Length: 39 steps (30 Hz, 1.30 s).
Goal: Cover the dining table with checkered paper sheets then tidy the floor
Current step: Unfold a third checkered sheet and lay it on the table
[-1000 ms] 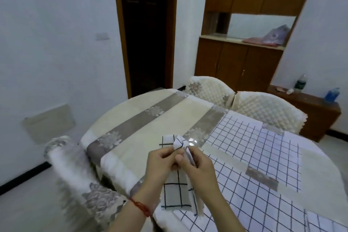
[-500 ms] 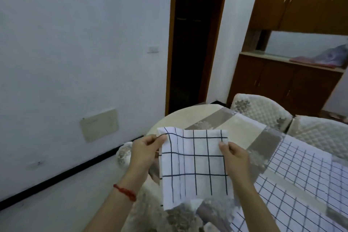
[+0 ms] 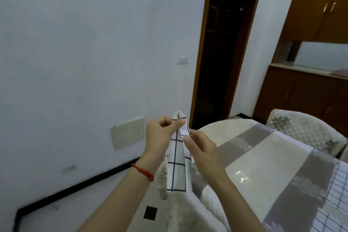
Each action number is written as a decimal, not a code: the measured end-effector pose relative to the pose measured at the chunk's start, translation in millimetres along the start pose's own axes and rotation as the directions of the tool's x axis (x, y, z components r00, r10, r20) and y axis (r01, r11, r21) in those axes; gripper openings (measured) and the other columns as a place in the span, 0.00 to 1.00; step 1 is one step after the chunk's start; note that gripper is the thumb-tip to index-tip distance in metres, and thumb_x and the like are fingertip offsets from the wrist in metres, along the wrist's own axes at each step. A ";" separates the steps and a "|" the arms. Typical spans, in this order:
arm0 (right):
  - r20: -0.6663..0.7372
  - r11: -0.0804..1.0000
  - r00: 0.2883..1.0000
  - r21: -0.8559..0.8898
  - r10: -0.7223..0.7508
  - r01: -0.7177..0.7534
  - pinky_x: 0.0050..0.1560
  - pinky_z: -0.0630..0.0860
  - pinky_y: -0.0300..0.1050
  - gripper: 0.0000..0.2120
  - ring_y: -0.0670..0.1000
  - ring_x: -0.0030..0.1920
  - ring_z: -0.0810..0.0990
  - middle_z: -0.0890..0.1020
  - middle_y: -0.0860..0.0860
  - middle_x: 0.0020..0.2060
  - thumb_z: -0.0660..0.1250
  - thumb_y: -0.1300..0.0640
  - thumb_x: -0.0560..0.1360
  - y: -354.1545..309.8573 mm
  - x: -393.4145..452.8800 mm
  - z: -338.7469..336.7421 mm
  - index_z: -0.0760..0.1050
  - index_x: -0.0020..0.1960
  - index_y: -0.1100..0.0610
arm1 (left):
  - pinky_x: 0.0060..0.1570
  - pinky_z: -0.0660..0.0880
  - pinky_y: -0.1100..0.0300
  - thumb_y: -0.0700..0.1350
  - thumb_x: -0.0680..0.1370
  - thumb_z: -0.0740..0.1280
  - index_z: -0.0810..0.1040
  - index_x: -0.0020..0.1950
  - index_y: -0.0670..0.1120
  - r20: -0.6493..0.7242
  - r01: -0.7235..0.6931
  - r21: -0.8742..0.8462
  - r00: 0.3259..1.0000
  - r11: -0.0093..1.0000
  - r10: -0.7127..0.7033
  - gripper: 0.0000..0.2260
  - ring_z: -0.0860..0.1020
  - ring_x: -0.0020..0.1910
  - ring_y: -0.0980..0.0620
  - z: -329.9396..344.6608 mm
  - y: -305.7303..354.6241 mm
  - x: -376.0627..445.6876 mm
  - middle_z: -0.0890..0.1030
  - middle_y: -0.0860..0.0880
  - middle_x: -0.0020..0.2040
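A folded white checkered paper sheet (image 3: pixel 178 167) with dark grid lines hangs upright in front of me, left of the dining table (image 3: pixel 250 158). My left hand (image 3: pixel 160 135), with a red string on its wrist, pinches the sheet's top edge. My right hand (image 3: pixel 199 147) pinches a fold of the same sheet just below and to the right. The round table carries a beige and grey cloth under clear film. Another checkered sheet (image 3: pixel 339 194) lies on the table at the right edge of view.
A padded chair back (image 3: pixel 305 128) stands behind the table, and a cloth-covered chair (image 3: pixel 180 211) sits below my hands. A dark open doorway (image 3: pixel 224 52) and brown cabinets (image 3: pixel 305 92) are beyond. The white wall is on the left, and the floor has a black tile (image 3: pixel 150 212).
The sheet was spread wide between my hands half a second ago; now my hands have come together and it hangs narrow and folded. The view has swung left and up.
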State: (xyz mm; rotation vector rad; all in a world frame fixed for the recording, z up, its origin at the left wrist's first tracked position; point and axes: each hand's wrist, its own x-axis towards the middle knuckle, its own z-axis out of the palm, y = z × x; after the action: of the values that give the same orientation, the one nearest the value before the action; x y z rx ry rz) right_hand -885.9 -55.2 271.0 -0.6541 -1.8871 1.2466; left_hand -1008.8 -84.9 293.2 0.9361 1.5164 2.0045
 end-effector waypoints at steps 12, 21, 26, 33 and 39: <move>0.012 0.932 1.000 -0.363 0.011 -0.006 0.28 0.68 0.31 0.09 0.43 0.29 0.74 0.77 0.46 0.28 0.63 0.59 0.73 29.1 81.2 35.1 0.77 0.35 0.50 | 0.30 0.69 0.67 0.43 0.67 0.75 0.73 0.26 0.48 -0.030 -0.056 0.144 0.998 0.988 0.061 0.14 0.69 0.27 0.56 -74.3 -15.0 69.4 0.72 0.51 0.27; 0.024 0.923 0.999 -0.383 0.041 -0.029 0.34 0.68 0.40 0.08 0.47 0.31 0.74 0.81 0.57 0.32 0.70 0.57 0.71 55.5 196.5 38.7 0.80 0.35 0.60 | 0.27 0.65 0.75 0.42 0.70 0.73 0.76 0.29 0.48 0.077 -0.152 0.498 0.988 0.854 0.131 0.11 0.70 0.24 0.64 -154.4 -29.8 167.3 0.74 0.58 0.22; 0.144 0.939 0.985 -0.315 -0.099 0.141 0.33 0.71 0.31 0.06 0.40 0.32 0.75 0.81 0.50 0.32 0.71 0.58 0.71 32.1 248.0 65.0 0.81 0.35 0.52 | 0.42 0.73 0.64 0.49 0.67 0.75 0.79 0.43 0.51 0.150 -0.163 0.714 0.986 0.681 0.078 0.09 0.77 0.39 0.58 -181.8 -31.2 208.9 0.80 0.55 0.39; 0.317 0.883 0.929 -0.359 -0.189 0.302 0.34 0.72 0.34 0.07 0.40 0.32 0.76 0.82 0.48 0.31 0.72 0.57 0.69 13.9 291.9 109.5 0.81 0.36 0.46 | 0.42 0.69 0.74 0.45 0.72 0.71 0.83 0.47 0.46 0.392 -0.426 0.660 0.898 0.619 0.200 0.06 0.77 0.40 0.58 -149.9 -29.2 240.9 0.83 0.50 0.42; 0.201 0.978 0.978 -0.191 -0.049 0.088 0.36 0.75 0.28 0.05 0.38 0.39 0.82 0.84 0.39 0.38 0.74 0.53 0.68 49.1 301.3 84.8 0.80 0.41 0.44 | 0.27 0.60 0.68 0.42 0.76 0.65 0.69 0.29 0.46 0.341 -0.382 0.583 0.916 0.717 0.210 0.15 0.63 0.24 0.59 -154.7 -20.9 275.3 0.63 0.55 0.25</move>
State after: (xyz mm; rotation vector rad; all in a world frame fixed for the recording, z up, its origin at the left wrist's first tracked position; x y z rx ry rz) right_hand -1128.0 146.8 301.9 -0.5809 -2.1995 1.1211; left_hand -1308.2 15.4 315.2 1.7403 2.0422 1.4499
